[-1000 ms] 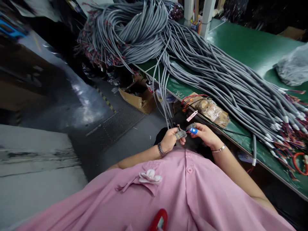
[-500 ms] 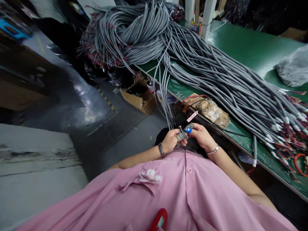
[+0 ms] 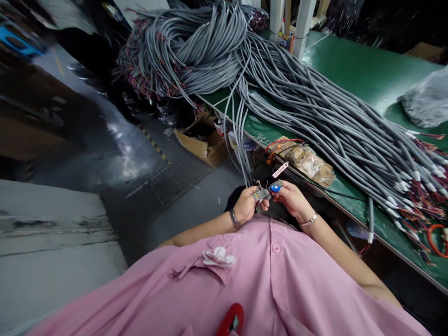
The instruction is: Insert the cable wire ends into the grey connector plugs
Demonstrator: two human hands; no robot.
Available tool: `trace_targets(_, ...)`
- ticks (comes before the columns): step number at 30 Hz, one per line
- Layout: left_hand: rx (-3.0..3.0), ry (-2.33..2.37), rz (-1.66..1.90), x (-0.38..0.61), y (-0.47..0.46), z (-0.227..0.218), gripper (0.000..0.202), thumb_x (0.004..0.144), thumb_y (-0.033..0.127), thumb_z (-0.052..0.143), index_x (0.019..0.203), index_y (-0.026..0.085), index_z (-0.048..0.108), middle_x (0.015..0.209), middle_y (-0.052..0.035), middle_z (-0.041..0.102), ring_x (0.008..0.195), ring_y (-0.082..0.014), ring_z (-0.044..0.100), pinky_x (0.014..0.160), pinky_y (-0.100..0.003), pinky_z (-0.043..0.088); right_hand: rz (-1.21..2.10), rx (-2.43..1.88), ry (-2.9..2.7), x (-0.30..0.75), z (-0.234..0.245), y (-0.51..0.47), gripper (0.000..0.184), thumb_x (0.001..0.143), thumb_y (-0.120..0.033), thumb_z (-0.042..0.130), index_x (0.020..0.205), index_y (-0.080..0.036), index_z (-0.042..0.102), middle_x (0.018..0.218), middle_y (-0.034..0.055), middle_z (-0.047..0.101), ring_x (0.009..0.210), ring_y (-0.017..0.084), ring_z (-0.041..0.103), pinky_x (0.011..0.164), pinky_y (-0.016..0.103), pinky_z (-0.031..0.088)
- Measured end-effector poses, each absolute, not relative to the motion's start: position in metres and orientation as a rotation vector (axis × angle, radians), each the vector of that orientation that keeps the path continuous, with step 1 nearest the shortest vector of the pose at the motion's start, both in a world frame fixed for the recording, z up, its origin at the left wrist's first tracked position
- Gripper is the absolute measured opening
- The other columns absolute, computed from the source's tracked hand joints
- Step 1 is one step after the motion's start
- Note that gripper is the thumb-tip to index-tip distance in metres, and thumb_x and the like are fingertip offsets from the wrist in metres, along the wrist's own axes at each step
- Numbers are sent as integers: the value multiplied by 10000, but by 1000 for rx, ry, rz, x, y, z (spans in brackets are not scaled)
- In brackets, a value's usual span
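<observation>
In front of my waist, my left hand (image 3: 246,204) is closed around the end of a grey cable, with thin coloured wires (image 3: 259,184) sticking up past the fingers. My right hand (image 3: 293,201) sits close beside it, thumb and finger pinched on a fine wire of the same bunch. Grey covers wrap some fingertips of both hands, and a blue wrap (image 3: 276,188) is on the right thumb. Several grey cables (image 3: 241,135) hang from the table edge down to the hands. Most of the held cable end is hidden by the fingers.
A large heap of grey cables (image 3: 210,51) lies on the green table (image 3: 350,60), stripped ends at the right. By the edge are a taped cardboard piece (image 3: 308,163) and a pink tag (image 3: 280,170). Below stands an open carton (image 3: 199,144). A red handle (image 3: 231,319) shows at my shirt.
My hands have drawn slightly apart, the right one shifting a little to the right. More of the thin wires now show above the left fingers.
</observation>
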State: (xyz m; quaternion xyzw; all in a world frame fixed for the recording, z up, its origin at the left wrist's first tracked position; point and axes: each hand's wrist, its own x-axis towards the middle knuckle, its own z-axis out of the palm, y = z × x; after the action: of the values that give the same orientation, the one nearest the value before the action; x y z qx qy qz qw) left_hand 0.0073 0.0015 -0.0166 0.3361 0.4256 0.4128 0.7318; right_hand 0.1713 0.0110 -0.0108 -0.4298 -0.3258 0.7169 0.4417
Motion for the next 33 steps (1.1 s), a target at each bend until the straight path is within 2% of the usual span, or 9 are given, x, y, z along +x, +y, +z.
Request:
trace_targets(6, 798, 914, 952, 7, 1, -7, 307, 734, 413, 701, 714, 114, 632, 531, -26, 614, 424, -120, 549, 441, -250, 451, 1732, -1091, -585, 184, -10, 22, 463, 759, -649, 613, 815, -193, 663, 729, 16, 638, 571, 104, 520, 572, 251, 474)
trace_targets(10, 840, 876, 950, 11, 6, 3, 295, 736, 405, 695, 724, 116, 638, 526, -17, 605, 420, -110, 536, 424, -234, 424, 1726, -1100, -577, 186, 0, 36, 552, 755, -738, 534, 826, -203, 651, 749, 24, 648, 558, 104, 527, 518, 235, 472)
trace_targets(16, 879, 902, 943, 16, 21, 10, 312, 721, 420, 689, 717, 115, 625, 507, -17, 600, 360, -87, 490, 369, -210, 351, 1626, -1105, -620, 176, 5, 46, 475, 711, -668, 659, 755, -196, 631, 704, 3, 627, 539, 85, 501, 515, 216, 472)
trace_targets(24, 864, 923, 893, 20, 26, 5, 299, 700, 401, 700, 679, 115, 616, 474, -8, 580, 333, -74, 459, 344, -198, 317, 1539, -1035, -567, 168, 0, 47, 454, 685, -630, 708, 764, -187, 648, 640, -19, 561, 555, 82, 479, 488, 201, 431)
trace_targets(33, 856, 911, 898, 17, 20, 3, 296, 705, 399, 691, 683, 112, 621, 479, -12, 585, 336, -77, 467, 347, -199, 323, 1555, -1046, -532, 168, -3, 46, 447, 713, -642, 669, 807, -207, 630, 723, -8, 619, 556, 87, 501, 493, 211, 442)
